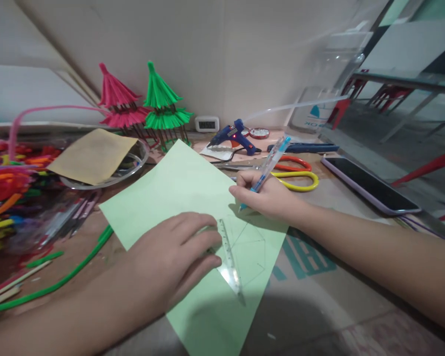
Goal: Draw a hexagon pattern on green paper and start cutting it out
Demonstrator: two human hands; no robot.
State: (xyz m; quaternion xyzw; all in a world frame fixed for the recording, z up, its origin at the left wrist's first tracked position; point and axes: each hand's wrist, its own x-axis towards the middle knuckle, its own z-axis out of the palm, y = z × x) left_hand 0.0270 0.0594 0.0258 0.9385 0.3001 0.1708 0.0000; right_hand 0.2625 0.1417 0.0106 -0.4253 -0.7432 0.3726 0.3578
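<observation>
Left hand (170, 257), fingers slightly spread, apparently steadies the clear set square (229, 269) against slipping on green paper (163, 188); the right hand (269, 198) pinches a pen (270, 165) low for control.

Pale green paper sheet (163, 183) is under both hands, clear plastic triangular ruler (230, 269) by the left hand's (185, 252) fingertips, clear-and-blue pen (270, 163) in the right hand (267, 195). Yellow looped scissor handle (314, 181) is just behind the right hand, black-screened phone (371, 185) off to its right, blue plastic glue gun (235, 136) farther back. Fuzzy green tiered tower (163, 94)? Way behind the left hand.
</observation>
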